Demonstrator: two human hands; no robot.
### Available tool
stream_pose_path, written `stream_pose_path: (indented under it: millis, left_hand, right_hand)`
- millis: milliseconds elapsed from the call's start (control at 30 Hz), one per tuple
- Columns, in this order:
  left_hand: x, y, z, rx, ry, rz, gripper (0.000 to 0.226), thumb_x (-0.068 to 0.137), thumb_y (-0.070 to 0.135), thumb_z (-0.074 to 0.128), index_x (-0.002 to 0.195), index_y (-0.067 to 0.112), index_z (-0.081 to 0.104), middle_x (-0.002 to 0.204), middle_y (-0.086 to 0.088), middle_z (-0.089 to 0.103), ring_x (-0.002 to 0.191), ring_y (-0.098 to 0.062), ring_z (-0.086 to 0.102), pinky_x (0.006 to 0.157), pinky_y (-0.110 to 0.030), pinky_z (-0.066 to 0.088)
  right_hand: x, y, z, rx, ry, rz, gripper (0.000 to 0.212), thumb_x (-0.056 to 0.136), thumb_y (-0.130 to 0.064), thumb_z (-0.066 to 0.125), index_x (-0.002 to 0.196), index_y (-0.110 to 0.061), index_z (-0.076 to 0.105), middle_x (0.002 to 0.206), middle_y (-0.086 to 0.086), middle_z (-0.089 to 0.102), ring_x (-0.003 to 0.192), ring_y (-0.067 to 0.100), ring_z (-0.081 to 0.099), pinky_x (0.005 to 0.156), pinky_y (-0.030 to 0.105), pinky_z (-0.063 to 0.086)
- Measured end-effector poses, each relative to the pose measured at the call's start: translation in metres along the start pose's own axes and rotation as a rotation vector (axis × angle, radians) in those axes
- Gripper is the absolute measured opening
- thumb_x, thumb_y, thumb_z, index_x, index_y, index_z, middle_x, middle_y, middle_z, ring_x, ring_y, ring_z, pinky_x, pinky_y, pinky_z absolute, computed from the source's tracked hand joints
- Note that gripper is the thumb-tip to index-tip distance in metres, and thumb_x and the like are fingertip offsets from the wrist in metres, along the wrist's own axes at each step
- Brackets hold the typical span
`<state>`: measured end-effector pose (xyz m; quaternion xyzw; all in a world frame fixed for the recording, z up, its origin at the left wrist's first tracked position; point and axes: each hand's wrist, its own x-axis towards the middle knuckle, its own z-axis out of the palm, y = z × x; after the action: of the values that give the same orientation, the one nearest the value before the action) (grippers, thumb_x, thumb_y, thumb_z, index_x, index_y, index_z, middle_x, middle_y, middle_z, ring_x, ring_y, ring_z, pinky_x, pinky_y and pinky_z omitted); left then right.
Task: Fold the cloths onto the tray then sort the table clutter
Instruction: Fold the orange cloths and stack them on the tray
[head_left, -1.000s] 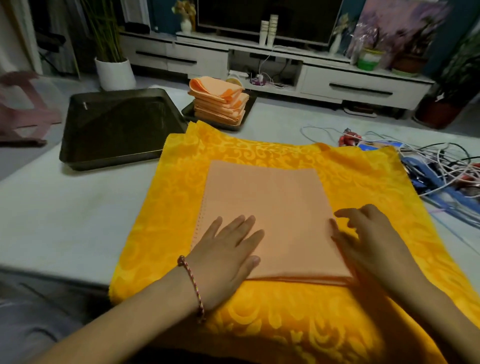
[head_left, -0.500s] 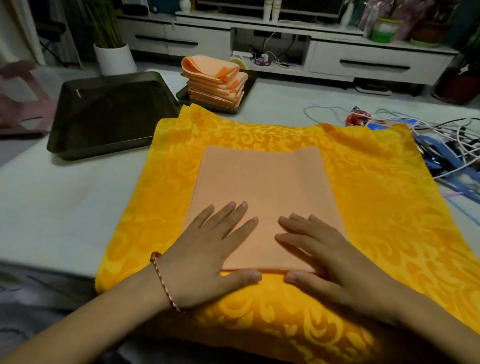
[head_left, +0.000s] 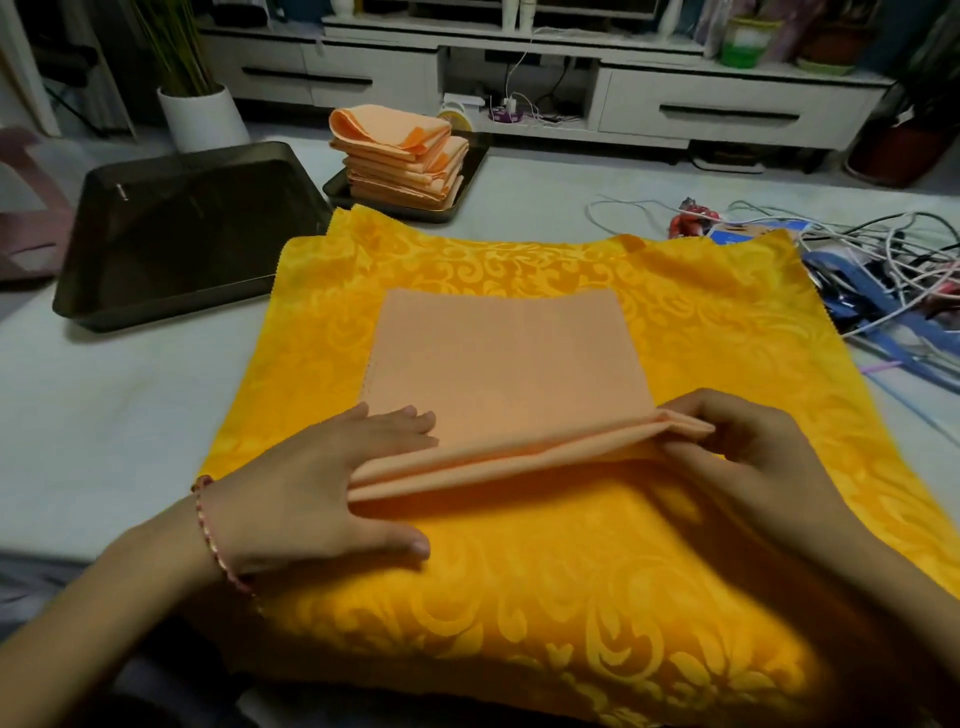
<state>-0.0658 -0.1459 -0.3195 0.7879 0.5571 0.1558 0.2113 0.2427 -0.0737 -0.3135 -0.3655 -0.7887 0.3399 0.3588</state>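
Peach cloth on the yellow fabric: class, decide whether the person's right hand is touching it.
Touching. The head view shows the right hand pinching the raised near edge of the peach cloth at its right corner.

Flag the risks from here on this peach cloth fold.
1. The left hand and right hand pinch the near edge of the peach cloth, which lies on the loose yellow cloth; the yellow one may get caught and dragged along.
2. The stack of folded cloths on the small tray is tall with a loosely folded top; one more could slide off.
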Motion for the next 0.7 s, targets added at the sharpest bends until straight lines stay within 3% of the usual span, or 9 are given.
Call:
stream_pose_path:
  millis: [67,133,200,267,367,467,567,633,700]
  left_hand:
    - [-0.002,-0.005,-0.004,-0.113,0.084,-0.004,0.084,0.044,0.090,0.049,0.121,0.057,0.037,0.125,0.040,0.031,0.112,0.038,0.016,0.103,0.003,0.008]
    - [-0.002,-0.008,-0.003,-0.134,0.112,0.042,0.061,0.059,0.063,0.057,0.116,0.068,0.039,0.120,0.043,0.042,0.118,0.028,0.030,0.109,-0.008,0.016]
    - [-0.006,-0.007,-0.003,-0.167,0.168,0.052,0.056,0.066,0.043,0.051,0.111,0.074,0.039,0.108,0.052,0.047,0.116,0.023,0.039,0.107,-0.005,0.021]
    - [-0.012,0.002,-0.007,-0.277,0.258,-0.009,0.039,0.064,0.051,0.058,0.095,0.074,0.051,0.095,0.052,0.052,0.104,0.026,0.046,0.093,0.002,0.031]
    - [-0.015,0.014,-0.009,-0.432,0.430,-0.057,0.032,0.061,0.067,0.066,0.075,0.040,0.073,0.071,0.037,0.063,0.073,0.019,0.059,0.065,0.002,0.041]
    - [-0.007,0.014,0.005,-0.492,0.536,-0.236,0.041,0.079,0.019,0.072,0.047,0.020,0.047,0.037,0.011,0.047,0.037,0.005,0.043,0.041,-0.006,0.031]
    - [-0.003,0.015,0.009,-0.568,0.471,-0.294,0.046,0.070,0.052,0.067,0.061,0.010,0.052,0.049,0.001,0.052,0.045,-0.001,0.044,0.043,-0.013,0.029]
    - [0.003,0.009,0.007,-0.634,0.473,-0.365,0.039,0.080,0.045,0.067,0.076,0.006,0.063,0.062,0.000,0.065,0.054,-0.003,0.055,0.049,-0.015,0.037]
    - [0.011,0.005,0.007,-0.667,0.502,-0.429,0.030,0.086,0.029,0.061,0.085,0.000,0.066,0.073,-0.006,0.070,0.067,-0.017,0.062,0.059,-0.020,0.042]
  right_hand:
    - [0.002,-0.003,0.000,0.206,0.033,0.072,0.028,0.061,-0.053,0.077,0.080,-0.035,0.069,0.072,-0.014,0.069,0.065,-0.005,0.061,0.060,0.007,0.044]
    - [0.002,-0.002,0.000,0.288,0.034,0.137,0.054,0.049,-0.071,0.073,0.080,-0.027,0.070,0.071,-0.008,0.070,0.064,-0.002,0.062,0.059,0.009,0.046]
    - [0.002,-0.003,-0.003,0.327,0.024,0.183,0.068,0.043,-0.073,0.075,0.079,-0.015,0.070,0.070,-0.002,0.069,0.063,0.003,0.061,0.057,0.011,0.046]
    - [0.002,-0.004,-0.011,0.348,-0.036,0.236,0.070,0.040,-0.069,0.079,0.077,-0.010,0.069,0.071,0.003,0.067,0.064,0.010,0.060,0.056,0.015,0.046]
    - [0.000,-0.011,-0.025,0.358,-0.207,0.292,0.062,0.039,-0.066,0.082,0.076,-0.017,0.071,0.073,0.005,0.066,0.067,0.014,0.060,0.057,0.017,0.047]
    - [-0.001,-0.015,-0.033,0.345,-0.345,0.280,0.058,0.036,-0.065,0.083,0.081,-0.029,0.073,0.084,-0.006,0.070,0.075,0.008,0.065,0.062,0.015,0.050]
    - [-0.002,-0.017,-0.028,0.129,-0.499,0.289,0.056,0.047,-0.050,0.087,0.098,-0.035,0.069,0.102,-0.019,0.069,0.091,-0.002,0.064,0.074,0.010,0.046]
    - [-0.001,-0.016,-0.025,0.054,-0.518,0.279,0.040,0.057,-0.034,0.082,0.095,-0.034,0.070,0.094,-0.026,0.069,0.086,-0.009,0.062,0.073,0.004,0.042]
    - [0.003,-0.015,-0.020,0.067,-0.425,0.247,0.010,0.068,-0.036,0.074,0.078,-0.033,0.074,0.069,-0.017,0.068,0.060,-0.007,0.058,0.058,0.005,0.040]
